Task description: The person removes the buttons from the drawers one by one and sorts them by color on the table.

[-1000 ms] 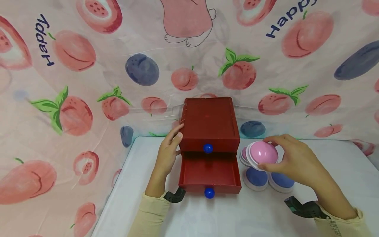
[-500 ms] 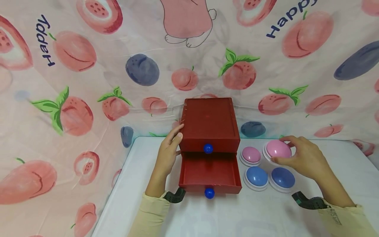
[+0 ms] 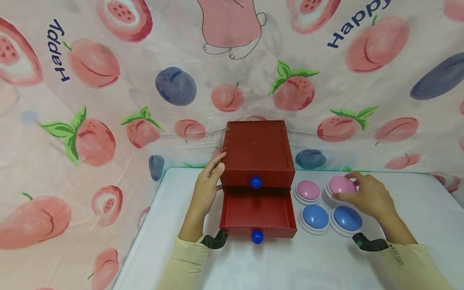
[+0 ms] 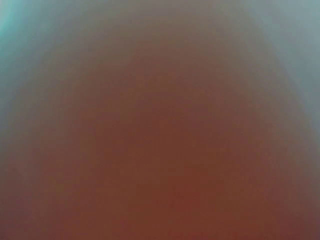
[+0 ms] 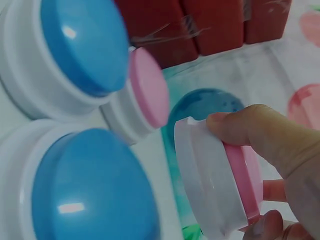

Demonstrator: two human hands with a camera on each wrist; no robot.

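Note:
A small red two-drawer chest [image 3: 256, 155] with blue ball knobs stands on the white table, its lower drawer [image 3: 258, 213] pulled out with nothing visible inside. Against the chest's left side rests my left hand [image 3: 207, 186], fingers extended along it. My right hand [image 3: 373, 197] grips a pink-domed push button [image 3: 342, 185] with a white base, thumb and fingers at its rim. Whether that base touches the table is unclear. In the right wrist view the same pink button [image 5: 220, 180] shows edge-on between thumb and fingers. The left wrist view is only a reddish-brown blur.
Beside the chest sits another pink button [image 3: 308, 191]. In front are a blue button [image 3: 315, 217] and a second blue button [image 3: 347, 219], side by side. A fruit-print cloth [image 3: 188, 100] hangs behind the white table [image 3: 275, 266].
My right hand has carried the pink button rightward, away from the other pink one, and has lowered slightly, leaving the other buttons uncovered. My left hand keeps its place on the chest.

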